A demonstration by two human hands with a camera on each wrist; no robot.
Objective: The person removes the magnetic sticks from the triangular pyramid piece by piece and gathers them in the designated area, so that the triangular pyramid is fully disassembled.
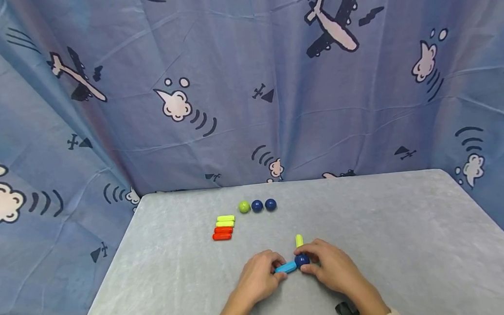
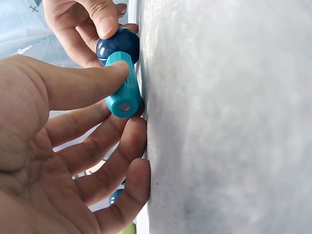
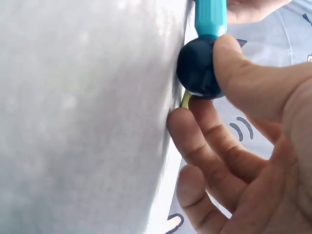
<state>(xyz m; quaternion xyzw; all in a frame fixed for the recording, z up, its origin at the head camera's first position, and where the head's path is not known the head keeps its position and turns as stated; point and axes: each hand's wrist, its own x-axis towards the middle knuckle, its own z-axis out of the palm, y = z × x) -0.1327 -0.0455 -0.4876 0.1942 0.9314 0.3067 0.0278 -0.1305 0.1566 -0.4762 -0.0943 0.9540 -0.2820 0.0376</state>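
Observation:
My left hand [image 1: 259, 275] pinches a light blue ribbed rod [image 1: 286, 267] between thumb and fingers; a small hole shows in the rod's near end in the left wrist view. The rod's other end meets a dark blue ball [image 1: 302, 260]. Thumb and fingertips of my right hand [image 1: 333, 265] hold that ball. A yellow-green rod [image 1: 299, 240] points away from the ball's far side, its near end partly hidden by the right fingers. All three pieces are low over the table. In the right wrist view the ball [image 3: 199, 68] touches the blue rod [image 3: 210, 18].
Beyond my left hand, two yellow-green rods [image 1: 225, 219] and two red rods [image 1: 222, 236] lie in a stacked row. Behind them sit a green ball [image 1: 244, 207] and two dark blue balls [image 1: 270, 205]. A patterned curtain [image 1: 231, 105] hangs past the grey table's [image 1: 393, 225] far edge.

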